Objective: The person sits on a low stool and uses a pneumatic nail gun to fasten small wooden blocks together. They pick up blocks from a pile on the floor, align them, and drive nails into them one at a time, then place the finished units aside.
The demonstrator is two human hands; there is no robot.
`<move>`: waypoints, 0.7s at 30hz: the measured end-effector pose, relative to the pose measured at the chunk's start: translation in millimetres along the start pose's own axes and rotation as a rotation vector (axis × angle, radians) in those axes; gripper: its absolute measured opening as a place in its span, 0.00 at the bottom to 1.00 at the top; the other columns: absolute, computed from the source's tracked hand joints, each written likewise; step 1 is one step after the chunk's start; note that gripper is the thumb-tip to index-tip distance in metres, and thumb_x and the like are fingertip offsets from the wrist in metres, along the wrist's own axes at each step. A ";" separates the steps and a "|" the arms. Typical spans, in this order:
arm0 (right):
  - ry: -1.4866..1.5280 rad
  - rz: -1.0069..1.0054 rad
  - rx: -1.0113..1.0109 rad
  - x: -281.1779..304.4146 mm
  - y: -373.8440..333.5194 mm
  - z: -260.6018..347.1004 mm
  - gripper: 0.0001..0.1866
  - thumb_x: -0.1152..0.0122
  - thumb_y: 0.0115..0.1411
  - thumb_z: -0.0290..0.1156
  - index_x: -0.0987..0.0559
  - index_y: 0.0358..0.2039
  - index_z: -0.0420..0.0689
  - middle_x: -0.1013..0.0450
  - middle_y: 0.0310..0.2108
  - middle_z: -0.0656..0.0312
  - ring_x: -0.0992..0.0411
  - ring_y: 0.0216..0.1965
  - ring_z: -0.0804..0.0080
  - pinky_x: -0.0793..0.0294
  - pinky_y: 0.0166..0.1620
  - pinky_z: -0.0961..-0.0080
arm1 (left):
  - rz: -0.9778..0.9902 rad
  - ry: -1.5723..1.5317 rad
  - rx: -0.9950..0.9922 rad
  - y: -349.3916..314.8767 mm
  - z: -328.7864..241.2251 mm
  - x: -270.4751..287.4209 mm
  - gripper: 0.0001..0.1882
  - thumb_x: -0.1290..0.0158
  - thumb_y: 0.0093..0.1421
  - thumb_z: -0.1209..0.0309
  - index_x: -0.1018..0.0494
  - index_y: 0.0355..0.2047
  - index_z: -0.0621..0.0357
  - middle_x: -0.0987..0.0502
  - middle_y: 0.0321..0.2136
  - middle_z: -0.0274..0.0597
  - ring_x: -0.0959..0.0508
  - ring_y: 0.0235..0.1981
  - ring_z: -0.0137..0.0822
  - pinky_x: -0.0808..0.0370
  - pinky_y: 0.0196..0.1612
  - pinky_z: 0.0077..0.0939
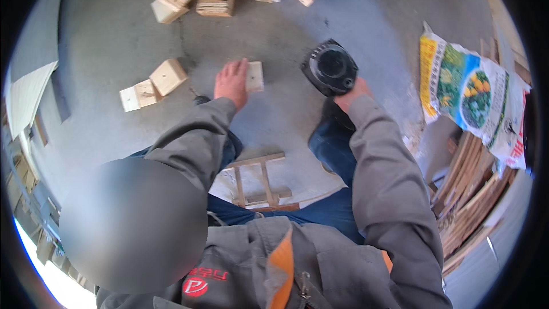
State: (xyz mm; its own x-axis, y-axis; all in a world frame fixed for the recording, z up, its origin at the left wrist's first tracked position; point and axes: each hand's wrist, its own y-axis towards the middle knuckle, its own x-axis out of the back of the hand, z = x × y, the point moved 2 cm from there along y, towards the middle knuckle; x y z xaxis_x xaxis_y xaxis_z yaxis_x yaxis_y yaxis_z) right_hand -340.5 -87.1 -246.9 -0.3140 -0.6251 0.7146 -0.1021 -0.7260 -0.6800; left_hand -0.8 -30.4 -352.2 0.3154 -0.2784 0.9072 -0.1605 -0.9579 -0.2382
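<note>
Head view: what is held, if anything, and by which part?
The right hand holds the black tool at its near end, grip mostly hidden. The left hand is at a wooden block; whether gripping cannot be told.

Soft light falls on the floor (269, 34), with white glare lower left and dark, bent edges.

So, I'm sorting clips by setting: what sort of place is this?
Probably a woodworking shop or similar work area: wooden blocks lie grouped on a bare grey floor, long wood strips are piled at the right, and the right hand holds what looks like a black power tool.
</note>
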 end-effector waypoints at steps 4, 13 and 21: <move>0.010 -0.030 0.033 -1.2 0.0 -11.3 0.17 0.37 0.56 0.36 0.16 0.45 0.47 0.20 0.46 0.46 0.25 0.53 0.42 0.23 0.54 0.57 | 0.087 -0.035 -0.014 12.7 -6.4 21.0 0.40 0.34 0.45 0.73 0.34 0.61 0.55 0.31 0.58 0.49 0.32 0.63 0.52 0.34 0.65 0.46; -0.020 -0.031 0.065 -7.9 6.5 -9.6 0.15 0.35 0.53 0.33 0.14 0.42 0.47 0.19 0.44 0.47 0.24 0.51 0.44 0.22 0.53 0.59 | -0.080 0.050 0.412 49.5 86.1 90.8 0.37 0.30 0.45 0.60 0.30 0.55 0.54 0.26 0.52 0.49 0.27 0.57 0.52 0.29 0.60 0.44; 0.037 -0.053 0.101 -11.1 10.4 -16.5 0.15 0.33 0.52 0.32 0.14 0.43 0.47 0.19 0.44 0.47 0.23 0.51 0.45 0.21 0.52 0.61 | -0.126 0.121 0.693 59.0 195.1 172.6 0.43 0.27 0.40 0.56 0.29 0.57 0.57 0.25 0.55 0.51 0.25 0.59 0.51 0.27 0.62 0.40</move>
State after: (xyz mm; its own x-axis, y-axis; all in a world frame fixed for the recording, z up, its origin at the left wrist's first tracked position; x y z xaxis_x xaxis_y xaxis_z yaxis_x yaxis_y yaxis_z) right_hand -353.6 -83.0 -264.7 -0.3459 -0.5755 0.7411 -0.0244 -0.7840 -0.6202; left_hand 226.7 -148.8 -277.4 0.1802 -0.1917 0.9648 0.5138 -0.8180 -0.2586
